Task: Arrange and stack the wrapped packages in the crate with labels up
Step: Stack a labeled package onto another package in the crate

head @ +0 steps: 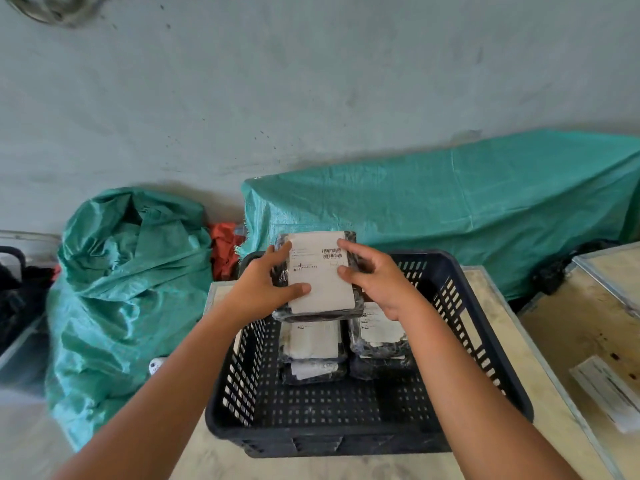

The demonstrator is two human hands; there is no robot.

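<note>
A dark wrapped package (320, 271) with a white barcode label facing up is held over the far half of the black plastic crate (460, 327). My left hand (263, 285) grips its left edge, thumb on the label. My right hand (374, 275) holds its right edge, fingertips on the label. Below it in the crate lie more wrapped packages with labels up: a stack of two on the left (313, 344) and another stack on the right (381, 336). The near half of the crate floor is bare.
The crate stands on a pale table (540, 386). A crumpled green woven sack (121, 289) sits to the left and a green tarp-covered bulk (450, 202) behind. A wooden table (588, 306) with a paper strip (609, 389) stands at the right. An orange cloth (225, 247) lies between the sacks.
</note>
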